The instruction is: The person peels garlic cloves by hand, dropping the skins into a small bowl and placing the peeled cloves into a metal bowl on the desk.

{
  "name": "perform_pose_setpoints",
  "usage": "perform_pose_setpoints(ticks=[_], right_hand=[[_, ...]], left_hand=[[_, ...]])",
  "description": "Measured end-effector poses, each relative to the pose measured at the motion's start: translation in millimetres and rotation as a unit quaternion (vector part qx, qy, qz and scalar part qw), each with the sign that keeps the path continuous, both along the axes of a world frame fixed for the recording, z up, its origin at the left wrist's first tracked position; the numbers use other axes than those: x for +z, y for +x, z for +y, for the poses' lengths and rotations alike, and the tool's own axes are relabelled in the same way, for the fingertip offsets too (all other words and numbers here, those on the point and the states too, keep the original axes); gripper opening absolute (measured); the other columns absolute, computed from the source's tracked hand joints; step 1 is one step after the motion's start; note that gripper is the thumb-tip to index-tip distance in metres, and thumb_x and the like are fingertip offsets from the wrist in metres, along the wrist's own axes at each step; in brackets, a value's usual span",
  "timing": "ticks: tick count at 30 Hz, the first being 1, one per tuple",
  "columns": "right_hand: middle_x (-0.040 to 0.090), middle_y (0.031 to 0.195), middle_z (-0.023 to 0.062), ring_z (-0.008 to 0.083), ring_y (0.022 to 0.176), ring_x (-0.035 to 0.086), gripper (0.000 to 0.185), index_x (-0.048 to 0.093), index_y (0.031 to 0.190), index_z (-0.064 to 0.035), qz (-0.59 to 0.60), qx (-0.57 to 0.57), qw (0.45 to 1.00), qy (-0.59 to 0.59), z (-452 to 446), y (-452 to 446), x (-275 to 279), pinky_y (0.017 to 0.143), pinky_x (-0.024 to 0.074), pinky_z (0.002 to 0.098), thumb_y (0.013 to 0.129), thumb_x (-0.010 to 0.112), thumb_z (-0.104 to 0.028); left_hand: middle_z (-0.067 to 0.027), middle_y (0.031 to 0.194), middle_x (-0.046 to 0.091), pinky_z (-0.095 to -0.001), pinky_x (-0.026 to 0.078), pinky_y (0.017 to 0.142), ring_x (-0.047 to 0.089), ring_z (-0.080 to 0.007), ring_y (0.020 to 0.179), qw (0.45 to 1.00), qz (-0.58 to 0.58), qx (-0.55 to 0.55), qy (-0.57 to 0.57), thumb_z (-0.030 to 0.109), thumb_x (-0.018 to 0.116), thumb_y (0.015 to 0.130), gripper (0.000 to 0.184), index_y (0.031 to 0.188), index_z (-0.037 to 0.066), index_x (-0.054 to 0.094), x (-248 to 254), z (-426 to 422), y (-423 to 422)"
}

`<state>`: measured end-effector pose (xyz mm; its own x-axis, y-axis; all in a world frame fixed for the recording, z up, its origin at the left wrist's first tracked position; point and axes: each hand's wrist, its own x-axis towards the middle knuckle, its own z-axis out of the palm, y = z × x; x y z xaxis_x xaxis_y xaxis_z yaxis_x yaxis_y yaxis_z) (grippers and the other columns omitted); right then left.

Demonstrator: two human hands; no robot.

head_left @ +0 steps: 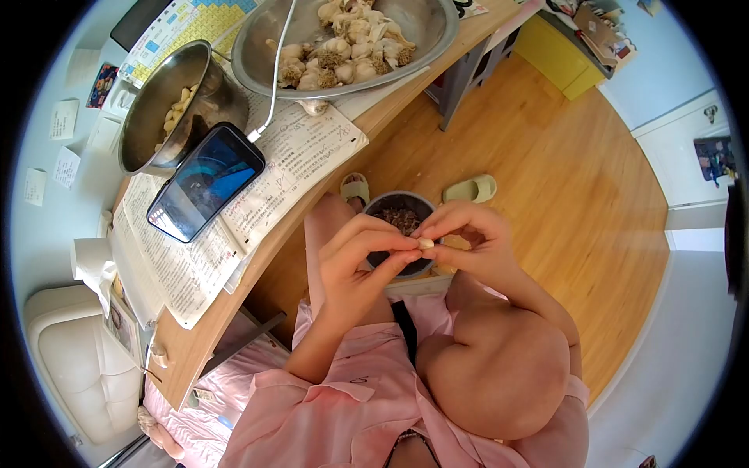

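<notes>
A small pale garlic clove [425, 243] is pinched between the fingertips of both hands, above a dark bin [421, 204] that holds brownish skins. My left hand [365, 257] grips the clove from the left, fingers bent. From the right, my right hand [468, 238] holds it with thumb and fingertips. On the desk, a wide metal basin [253, 51] contains several whole garlic bulbs [359, 47]. Beside it a deeper metal pot [144, 117] has peeled cloves [178, 109] inside.
A phone [207, 183] with a white cable [275, 86] leans near the pot, over printed papers [304, 148] on the wooden desk [234, 324]. Slippers [470, 189] lie on the floor beyond the bin. A yellow box [552, 58] stands at upper right.
</notes>
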<state>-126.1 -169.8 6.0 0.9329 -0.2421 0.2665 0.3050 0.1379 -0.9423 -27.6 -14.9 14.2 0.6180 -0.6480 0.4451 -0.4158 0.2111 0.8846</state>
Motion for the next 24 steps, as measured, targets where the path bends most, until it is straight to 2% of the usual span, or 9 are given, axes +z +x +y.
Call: perform_pose_setpoints(ticks=[7,15,24], right_hand=[[0.064,0.083,0.0080,0.0183,0.078,0.062,0.018,0.065,0.084,-0.0011,-0.053,-0.043,0.978,-0.196,-5,3,7,0.067,0.0484,0.0262,0.068,0.073,0.003],[0.063,0.083,0.0077,0.0181,0.075,0.062,0.019,0.067,0.084,-0.0034,-0.051,-0.055,0.972,-0.221,-3,2,10,0.064,0.0481,0.0257,0.067,0.073,0.003],[0.063,0.082,0.0075,0.0174,0.073,0.061,0.020,0.068,0.087,-0.0036,-0.045,-0.052,0.973,-0.219,-3,1,12,0.063,0.0475,0.0250,0.068,0.073,0.002]], left_hand=[[-0.0080,0.079,0.059,-0.0240,0.044,0.064,0.058,-0.0162,0.072,0.997,-0.028,-0.028,0.060,-0.005,0.072,0.067,0.017,0.081,0.001,0.064,17,5,4],[-0.0079,0.079,0.059,-0.0254,0.045,0.064,0.058,-0.0186,0.073,0.994,-0.060,-0.028,0.089,-0.004,0.072,0.067,0.018,0.082,0.002,0.062,19,9,4],[-0.0083,0.078,0.058,-0.0246,0.045,0.063,0.058,-0.0173,0.071,0.996,-0.062,-0.008,0.060,-0.004,0.072,0.067,0.018,0.081,0.001,0.062,16,8,3]])
